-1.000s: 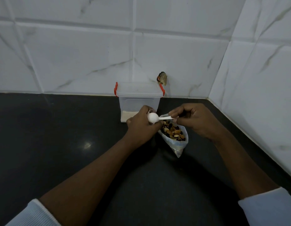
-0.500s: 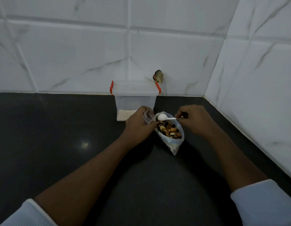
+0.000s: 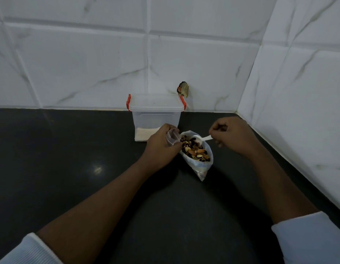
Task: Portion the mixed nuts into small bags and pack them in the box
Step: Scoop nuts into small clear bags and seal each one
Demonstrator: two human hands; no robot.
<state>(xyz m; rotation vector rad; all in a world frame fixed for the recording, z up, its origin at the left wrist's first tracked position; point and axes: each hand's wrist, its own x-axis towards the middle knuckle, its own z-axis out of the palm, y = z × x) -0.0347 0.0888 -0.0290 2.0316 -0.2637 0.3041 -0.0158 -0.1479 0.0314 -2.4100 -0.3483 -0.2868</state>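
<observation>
Loads of dark counter (image 3: 70, 159) near me and off to the left, but the side wall (image 3: 298, 121) crowds in on the right. My left hand (image 3: 161, 147) pinches a clear small bag (image 3: 172, 139) right at the rim of the open nut bag (image 3: 202, 167), and my right hand (image 3: 232, 136) grips a spoon (image 3: 203, 138) with its bowl down in the nuts (image 3: 193, 151). Past them the lidded box (image 3: 155, 119) sits by the counter's back edge.

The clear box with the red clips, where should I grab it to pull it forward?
Probably the box by its two side walls just under the lid, coming from the front: it stands upright before the tiled wall, and the lid's rim overhangs, giving your grip a stop.
</observation>
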